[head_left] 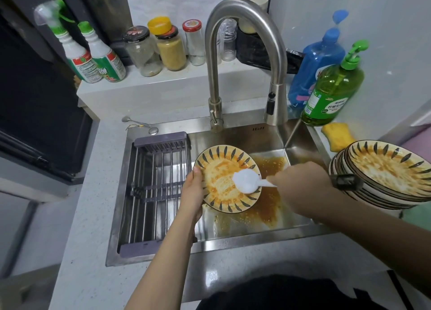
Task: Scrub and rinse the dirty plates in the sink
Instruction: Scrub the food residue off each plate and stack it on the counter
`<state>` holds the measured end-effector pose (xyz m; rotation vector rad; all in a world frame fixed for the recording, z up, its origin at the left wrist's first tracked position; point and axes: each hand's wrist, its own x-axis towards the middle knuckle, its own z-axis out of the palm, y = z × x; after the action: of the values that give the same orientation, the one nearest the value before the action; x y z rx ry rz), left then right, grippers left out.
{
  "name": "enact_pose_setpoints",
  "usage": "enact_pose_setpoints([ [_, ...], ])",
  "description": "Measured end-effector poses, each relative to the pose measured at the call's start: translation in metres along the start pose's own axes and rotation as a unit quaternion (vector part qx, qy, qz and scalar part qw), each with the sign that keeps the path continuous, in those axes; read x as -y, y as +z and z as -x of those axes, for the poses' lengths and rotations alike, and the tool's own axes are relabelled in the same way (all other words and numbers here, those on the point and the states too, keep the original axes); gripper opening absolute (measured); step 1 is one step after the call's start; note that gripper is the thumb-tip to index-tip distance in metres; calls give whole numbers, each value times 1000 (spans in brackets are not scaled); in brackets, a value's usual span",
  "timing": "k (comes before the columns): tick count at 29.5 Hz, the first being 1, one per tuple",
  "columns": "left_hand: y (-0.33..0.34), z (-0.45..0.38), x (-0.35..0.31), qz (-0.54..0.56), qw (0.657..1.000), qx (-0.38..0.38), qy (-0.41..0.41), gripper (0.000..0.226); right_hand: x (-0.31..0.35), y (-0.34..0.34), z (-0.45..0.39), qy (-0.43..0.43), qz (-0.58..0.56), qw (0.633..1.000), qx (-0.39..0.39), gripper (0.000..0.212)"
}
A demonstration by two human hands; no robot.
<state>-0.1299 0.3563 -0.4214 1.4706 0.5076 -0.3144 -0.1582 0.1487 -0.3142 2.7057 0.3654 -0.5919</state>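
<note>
Presently a dirty plate (227,178) is being held tilted over the sink (242,239), just right of the drying rack (158,188) that is sitting in the sink's left part. The plate is being gripped at its left rim by the left hand (192,193), with the thumb laid on the upper face near the edge and the other fingers hidden beneath. A white brush (247,181) is being pressed against the plate's greasy orange centre, and its handle is being held by the right hand (296,181), whose fingers are curled round it; a watch (346,181) is being worn on that wrist. Orange residue is lying pooled on the sink floor under and to the right of the plate. No water is being seen running from the faucet (245,53).

A stack of plates (382,174), equally soiled on top, is waiting on the counter at the right, with a yellow sponge (338,137) and a green soap bottle (333,88) beyond it.

The plate is judged to be stiff, glazed ceramic, moderately heavy and breakable, and its oily film is likely making it slippery. A firm pinch at the rim, thumb above and fingers below, is being judged the safest hold, with brush pressure being countered from beneath.
</note>
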Motion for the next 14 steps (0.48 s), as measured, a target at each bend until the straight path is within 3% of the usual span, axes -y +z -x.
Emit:
enact_pose_setpoints([
  [6, 2, 0, 3, -2, 1000, 18, -16, 50, -1, 6, -23, 33, -61, 993, -92, 54],
  [9, -4, -6, 1, 18, 999, -19, -22, 56, -9, 3, -14, 23, -41, 998, -40, 48],
  [11, -5, -7, 3, 21, 998, -47, -22, 56, -8, -1, -6, -41, -38, 998, 6, 39],
  [14, 3, -4, 8, 58, 996, -42, -59, 57, 5, -6, 2, -108, -94, 990, 12, 37],
])
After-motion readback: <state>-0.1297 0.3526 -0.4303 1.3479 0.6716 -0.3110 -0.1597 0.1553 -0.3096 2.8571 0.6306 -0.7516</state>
